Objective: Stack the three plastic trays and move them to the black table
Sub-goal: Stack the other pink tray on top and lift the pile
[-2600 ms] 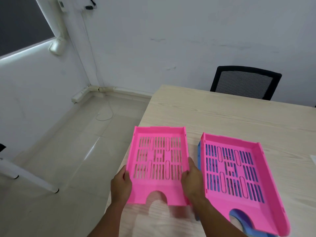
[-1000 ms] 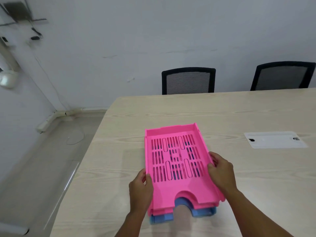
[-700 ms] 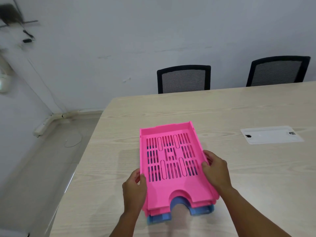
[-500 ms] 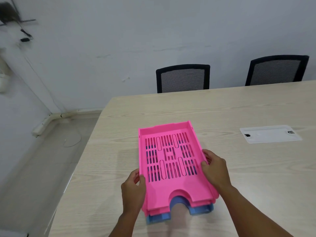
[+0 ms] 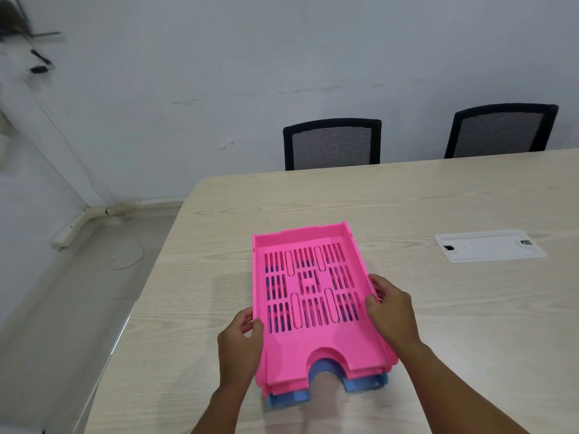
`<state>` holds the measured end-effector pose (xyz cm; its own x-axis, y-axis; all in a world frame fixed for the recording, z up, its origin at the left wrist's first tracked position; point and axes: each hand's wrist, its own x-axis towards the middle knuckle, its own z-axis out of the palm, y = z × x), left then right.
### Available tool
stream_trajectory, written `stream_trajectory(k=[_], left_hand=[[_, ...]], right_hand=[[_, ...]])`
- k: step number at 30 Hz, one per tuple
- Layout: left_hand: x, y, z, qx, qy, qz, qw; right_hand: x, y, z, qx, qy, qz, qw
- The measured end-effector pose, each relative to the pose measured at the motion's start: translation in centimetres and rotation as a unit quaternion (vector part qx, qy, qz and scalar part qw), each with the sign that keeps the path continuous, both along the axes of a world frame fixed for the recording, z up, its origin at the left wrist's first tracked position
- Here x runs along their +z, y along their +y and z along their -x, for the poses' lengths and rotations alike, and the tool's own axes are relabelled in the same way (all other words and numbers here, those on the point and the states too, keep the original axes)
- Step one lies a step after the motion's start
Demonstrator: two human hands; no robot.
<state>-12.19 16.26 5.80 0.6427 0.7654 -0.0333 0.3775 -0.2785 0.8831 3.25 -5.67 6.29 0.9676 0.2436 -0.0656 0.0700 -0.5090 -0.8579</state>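
Three plastic trays lie nested in one stack on the light wooden table point(image 5: 438, 324). The top pink tray point(image 5: 308, 296) has a slotted floor; a second pink tray's edge shows just beneath it, and the blue tray point(image 5: 365, 383) sticks out at the bottom front. My left hand point(image 5: 239, 346) grips the stack's left rim. My right hand point(image 5: 390, 311) grips the right rim. The black table is not in view.
A white cable cover plate point(image 5: 488, 249) is set into the table to the right. Two black mesh chairs point(image 5: 332, 144) point(image 5: 501, 131) stand behind the far edge. The table's left edge drops to the tiled floor point(image 5: 62, 308) with a cable trunk along the wall.
The pink tray I held at the left has been set onto the pink-and-blue pair. In the last second both hands keep their grip on the stack's sides and it barely moves.
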Motion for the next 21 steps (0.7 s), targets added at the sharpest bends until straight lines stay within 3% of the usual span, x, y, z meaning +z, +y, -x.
stream_trajectory(k=[11,16,21], left_hand=[[-0.7,1.0,0.0,0.007,0.004,0.047,0.999],[-1.5,1.4,-0.6,-0.051,0.056,0.155,0.985],[-1.8,1.3,-1.1,-0.070,0.066,0.158,0.983]], right_hand=[[0.0,-0.1,-0.2,-0.007,0.001,-0.012,1.000],[-1.0,-0.2,-0.3,0.022,0.035,0.001,0.999],[-1.9,-0.3,-0.7,0.026,0.064,0.007,0.998]])
